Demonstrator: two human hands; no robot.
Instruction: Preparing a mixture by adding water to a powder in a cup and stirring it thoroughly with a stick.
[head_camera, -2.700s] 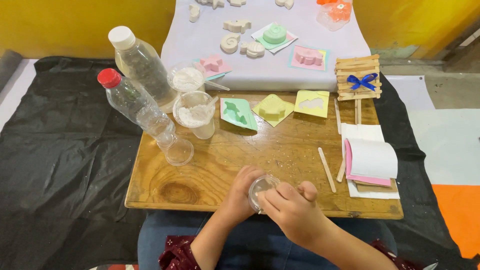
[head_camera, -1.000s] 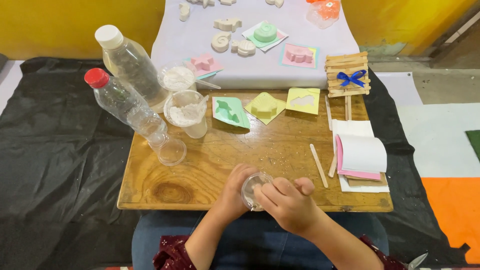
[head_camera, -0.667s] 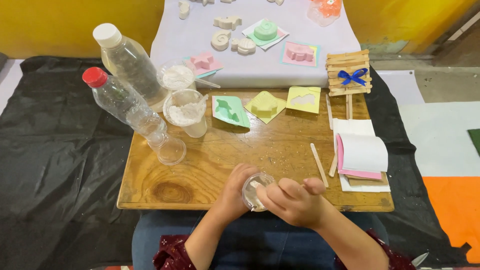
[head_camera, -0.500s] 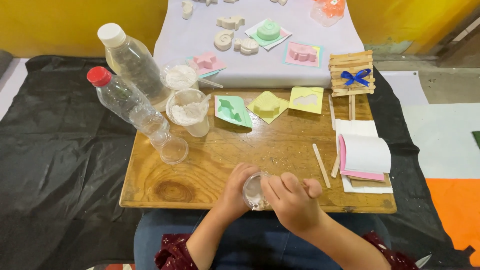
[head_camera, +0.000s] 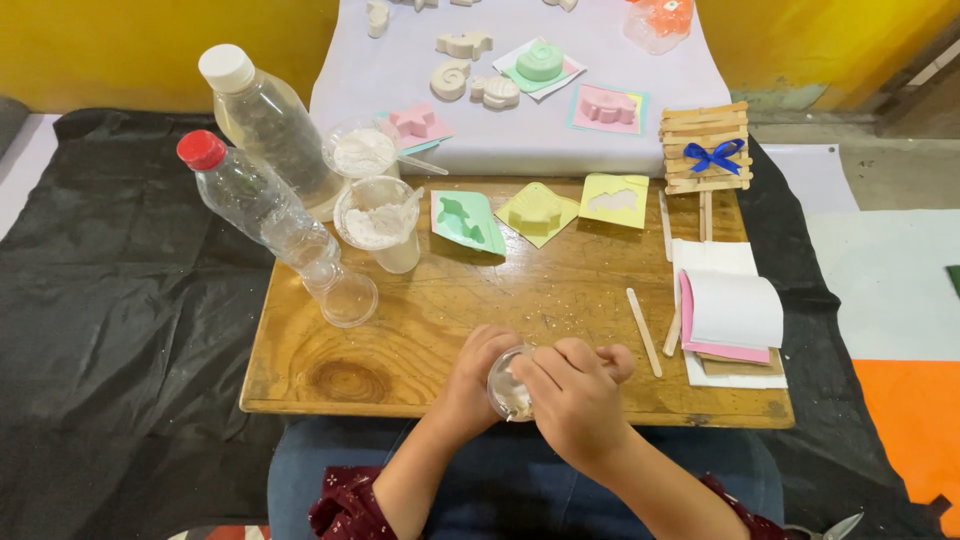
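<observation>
At the far left of the counter (head_camera: 400, 350) stand two clear bottles, the red-capped bottle (head_camera: 262, 212) in front of the white-capped bottle (head_camera: 268, 125), leaning just as they did a moment ago. Beside them the cup of white powder (head_camera: 380, 222) and the empty clear cup (head_camera: 347, 297) have not shifted.

At the near edge, the left hand (head_camera: 478, 380) still wraps its grip round the small clear cup (head_camera: 510, 385), which sits tilted between both hands, just over the counter's front edge. The right hand (head_camera: 570, 395) stays closed over the cup's right side; its fingers, spread a little wider 0.7 s back, now curl tighter on the rim. Whether it holds anything else cannot be told.

To the right, the loose wooden stick (head_camera: 643, 331) and the pink-backed paper pad (head_camera: 730, 315) lie unmoved, and the stick raft with blue bow (head_camera: 708, 147) remains at the far right corner.
</observation>
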